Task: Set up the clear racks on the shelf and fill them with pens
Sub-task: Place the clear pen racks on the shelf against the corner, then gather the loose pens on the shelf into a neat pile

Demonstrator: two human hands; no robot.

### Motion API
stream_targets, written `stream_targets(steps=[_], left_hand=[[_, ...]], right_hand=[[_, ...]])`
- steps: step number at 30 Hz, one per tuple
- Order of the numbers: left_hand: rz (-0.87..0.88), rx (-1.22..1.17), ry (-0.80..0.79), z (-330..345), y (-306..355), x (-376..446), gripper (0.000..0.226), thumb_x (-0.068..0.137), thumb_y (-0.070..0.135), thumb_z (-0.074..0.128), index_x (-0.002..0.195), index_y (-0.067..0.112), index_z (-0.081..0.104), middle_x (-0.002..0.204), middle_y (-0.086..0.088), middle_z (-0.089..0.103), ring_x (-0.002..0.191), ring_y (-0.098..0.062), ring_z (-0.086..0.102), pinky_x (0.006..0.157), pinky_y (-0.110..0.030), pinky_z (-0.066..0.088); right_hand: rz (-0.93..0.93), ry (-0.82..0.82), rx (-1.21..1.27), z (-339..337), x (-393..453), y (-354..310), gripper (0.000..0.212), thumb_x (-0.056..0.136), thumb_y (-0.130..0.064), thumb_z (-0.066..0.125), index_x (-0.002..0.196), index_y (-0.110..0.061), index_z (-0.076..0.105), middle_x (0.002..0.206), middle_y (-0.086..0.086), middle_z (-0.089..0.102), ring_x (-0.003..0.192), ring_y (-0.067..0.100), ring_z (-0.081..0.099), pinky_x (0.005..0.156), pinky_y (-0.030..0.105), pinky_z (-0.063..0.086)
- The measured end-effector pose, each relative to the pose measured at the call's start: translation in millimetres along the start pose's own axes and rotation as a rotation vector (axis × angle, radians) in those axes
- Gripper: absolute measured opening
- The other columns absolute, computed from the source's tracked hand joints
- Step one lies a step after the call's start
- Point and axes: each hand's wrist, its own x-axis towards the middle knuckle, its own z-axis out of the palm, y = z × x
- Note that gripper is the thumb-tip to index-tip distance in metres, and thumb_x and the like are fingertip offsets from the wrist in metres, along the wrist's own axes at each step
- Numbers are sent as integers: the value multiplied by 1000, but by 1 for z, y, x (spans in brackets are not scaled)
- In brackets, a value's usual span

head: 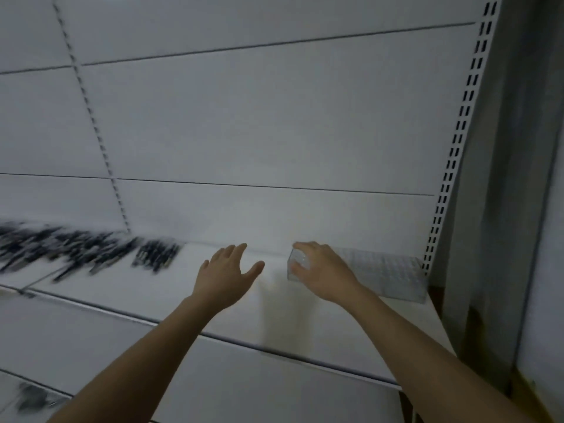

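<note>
Rack (387,276) placement was the step in hand, as I judged it — one clear rack lay on the shelf (305,325), tucked into its far right corner against the back panel (244,132) and the slotted upright (448,178). My right hand (323,273) was on the rack's left end, fingers curled over its top and thumb on the near side, gripping it. My left hand (227,273) hovered just left of the rack, fingers spread and relaxed, holding nothing and apart from it.

Pens (91,251) lay well to the left of the rack along the same shelf, in loose dark heaps; blur kept me from counting them — many, at any rate. Of racks I counted one only. A few more dark things sat on a lower shelf far to the left of the rack, too smeared to name.

Next, I reckoned, the rack wanted squaring against the back panel, then my free hand would need to reach left for pens. None stood in the rack yet, as far as I could see.
</note>
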Motion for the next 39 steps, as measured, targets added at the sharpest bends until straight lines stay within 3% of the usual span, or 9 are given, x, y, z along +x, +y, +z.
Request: stream_targets(steps=[9, 15, 19, 24, 29, 39], left_hand=[[-170, 150, 2, -98, -148, -42, 75, 91, 74, 30, 153, 32, 28, 159, 4, 32, 145, -20, 31, 116, -45, 29], [-251, 178, 13, -180, -296, -85, 77, 90, 77, 27, 154, 34, 26, 160, 3, 31, 145, -20, 31, 116, -46, 29], [-339, 167, 46, -230, -385, -120, 77, 90, 76, 27, 153, 32, 29, 158, 2, 34, 142, -20, 35, 113, -43, 35], [-494, 152, 80, -290, -508, -157, 76, 89, 76, 29, 152, 33, 30, 159, 5, 33, 143, -17, 34, 115, -42, 33], [-495, 123, 104, -309, -548, -159, 74, 90, 74, 31, 151, 33, 31, 157, 4, 35, 142, -19, 35, 115, -42, 34], [-543, 212, 90, -323, -721, -75, 70, 92, 72, 33, 151, 35, 31, 158, 4, 34, 145, -17, 29, 118, -46, 27]], right_hand=[[-205, -155, -93, 48, 49, -164, 55, 100, -53, 42, 149, -28, 38, 154, -8, 38, 141, 18, 31, 114, 38, 30], [-295, -242, -89, 134, 92, -306, 50, 98, -56, 45, 139, -29, 48, 142, 1, 51, 123, 23, 48, 103, 43, 44], [-356, -318, -70, 188, 113, -409, 61, 99, -57, 45, 151, -27, 36, 157, 1, 35, 138, 25, 39, 111, 45, 38], [-500, -359, -40, 269, 146, -547, 57, 98, -54, 47, 147, -26, 42, 152, 0, 43, 132, 23, 47, 106, 44, 42], [-570, -382, -75, 303, 167, -579, 59, 98, -58, 45, 147, -26, 42, 154, -1, 39, 138, 22, 39, 110, 45, 38], [-633, -413, -21, 424, 310, -685, 60, 95, -57, 49, 145, -25, 46, 150, -3, 46, 131, 20, 48, 106, 41, 43]])
